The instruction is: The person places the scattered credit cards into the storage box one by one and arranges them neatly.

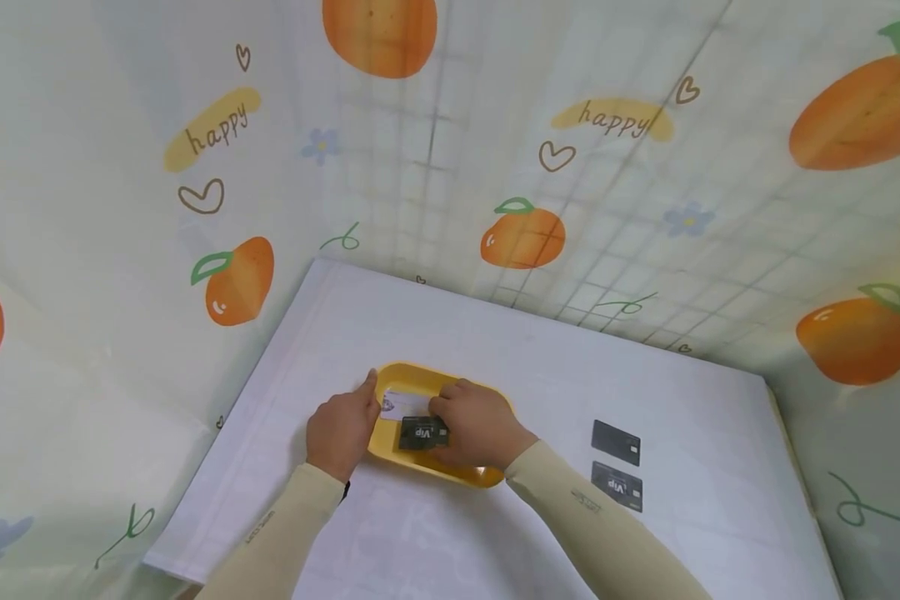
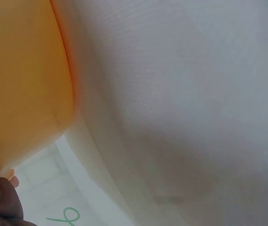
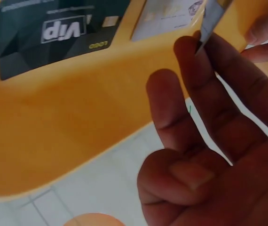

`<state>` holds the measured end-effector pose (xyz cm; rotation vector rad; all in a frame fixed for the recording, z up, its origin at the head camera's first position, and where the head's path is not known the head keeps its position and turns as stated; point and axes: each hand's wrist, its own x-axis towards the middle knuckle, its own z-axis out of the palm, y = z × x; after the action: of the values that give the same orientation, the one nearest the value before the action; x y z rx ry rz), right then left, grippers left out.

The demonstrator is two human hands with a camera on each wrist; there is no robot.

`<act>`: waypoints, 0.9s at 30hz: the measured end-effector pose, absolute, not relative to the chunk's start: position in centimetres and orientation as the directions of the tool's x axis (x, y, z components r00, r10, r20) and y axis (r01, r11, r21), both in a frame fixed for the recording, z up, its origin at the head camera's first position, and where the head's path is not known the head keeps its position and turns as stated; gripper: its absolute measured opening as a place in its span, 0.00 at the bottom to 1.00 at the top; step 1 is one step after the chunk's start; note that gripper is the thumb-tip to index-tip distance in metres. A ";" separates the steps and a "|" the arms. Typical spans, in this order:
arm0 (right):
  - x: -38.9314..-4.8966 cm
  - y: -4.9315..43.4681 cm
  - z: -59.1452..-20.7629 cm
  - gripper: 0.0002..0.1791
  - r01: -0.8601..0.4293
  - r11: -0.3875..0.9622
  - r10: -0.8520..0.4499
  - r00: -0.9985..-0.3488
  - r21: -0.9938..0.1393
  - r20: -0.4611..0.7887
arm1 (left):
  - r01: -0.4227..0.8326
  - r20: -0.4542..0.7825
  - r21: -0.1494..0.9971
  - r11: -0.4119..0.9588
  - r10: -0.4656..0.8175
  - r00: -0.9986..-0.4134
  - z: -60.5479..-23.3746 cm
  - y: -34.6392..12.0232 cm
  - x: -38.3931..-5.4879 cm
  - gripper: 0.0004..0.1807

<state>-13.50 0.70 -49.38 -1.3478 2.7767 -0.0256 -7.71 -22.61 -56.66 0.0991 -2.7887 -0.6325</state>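
Observation:
My left hand [image 1: 342,432] grips the left end of a yellow tray [image 1: 390,373], with the thumb up at the rim. Inside the tray my right hand [image 1: 483,425] pinches a dark "Vip" card [image 1: 420,435]; the right wrist view shows only a narrow part of this card [image 3: 212,20] at the fingertips. On the tray floor lies a white card [image 1: 396,406] with a small printed figure. Beside it in the right wrist view rests another dark "Vip" card [image 3: 61,35], which my right hand covers in the head view. The left wrist view shows mostly the tray's outside [image 2: 21,84].
Two dark cards, an upper one [image 1: 616,442] and a lower one [image 1: 617,486], lie apart on the white table [image 1: 540,358] to the right of the tray. A curtain [image 1: 420,192] printed with oranges rises behind the table and along its sides.

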 end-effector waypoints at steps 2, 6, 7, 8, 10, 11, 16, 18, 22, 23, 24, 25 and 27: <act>-13.7 0.2 -49.3 0.26 -0.784 0.620 -0.784 -0.618 -0.031 -0.064 | -0.003 0.264 0.425 0.905 -0.127 -0.956 -56.8 -22.7 -7.8 0.23; -13.9 -0.6 -49.0 0.27 -0.780 0.624 -0.779 -0.619 -0.033 -0.105 | -0.009 0.249 0.416 0.909 -0.124 -0.960 -56.7 -22.8 -7.9 0.23; -14.0 -0.8 -49.0 0.27 -0.782 0.622 -0.780 -0.616 -0.032 -0.111 | -0.010 0.246 0.415 0.910 -0.123 -0.961 -56.7 -22.8 -7.9 0.23; -14.0 -1.0 -49.1 0.27 -0.785 0.619 -0.783 -0.612 -0.032 -0.114 | -0.012 0.245 0.414 0.910 -0.123 -0.962 -56.6 -22.8 -7.9 0.23; -14.0 -1.3 -49.2 0.26 -0.793 0.608 -0.791 -0.601 -0.036 -0.117 | -0.016 0.237 0.419 0.908 -0.126 -0.963 -56.5 -22.8 -7.9 0.24; -14.0 -1.5 -49.3 0.26 -0.798 0.602 -0.796 -0.594 -0.038 -0.116 | -0.019 0.233 0.420 0.907 -0.128 -0.964 -56.4 -22.8 -7.9 0.24; -14.2 -2.3 -49.8 0.25 -0.812 0.583 -0.808 -0.576 -0.034 -0.123 | -0.043 0.193 0.429 0.902 -0.138 -0.971 -56.2 -22.7 -8.0 0.25; -14.3 -2.6 -49.8 0.25 -0.812 0.582 -0.809 -0.574 -0.037 -0.127 | -0.050 0.185 0.431 0.901 -0.143 -0.972 -56.1 -22.7 -8.1 0.25; -14.3 -3.0 -49.8 0.25 -0.811 0.583 -0.808 -0.574 -0.040 -0.132 | -0.054 0.187 0.429 0.902 -0.147 -0.971 -56.2 -22.7 -8.2 0.24; -14.3 -3.1 -49.8 0.25 -0.811 0.584 -0.808 -0.574 -0.043 -0.133 | -0.054 0.187 0.430 0.901 -0.148 -0.971 -56.2 -22.7 -8.2 0.24; -14.4 -3.2 -49.8 0.25 -0.811 0.583 -0.808 -0.574 -0.045 -0.134 | -0.054 0.188 0.429 0.902 -0.148 -0.971 -56.3 -22.8 -8.2 0.24; -14.4 -3.3 -49.8 0.24 -0.811 0.583 -0.808 -0.574 -0.046 -0.135 | -0.054 0.187 0.428 0.902 -0.147 -0.971 -56.4 -22.8 -8.3 0.24; -14.5 -3.4 -49.8 0.24 -0.814 0.578 -0.812 -0.568 -0.048 -0.134 | -0.055 0.182 0.425 0.904 -0.145 -0.973 -56.5 -22.8 -8.3 0.25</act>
<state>-14.47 -3.40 -49.83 -1.3809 2.6634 0.0287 -8.28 -22.84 -56.45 0.1524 -2.8588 -0.6290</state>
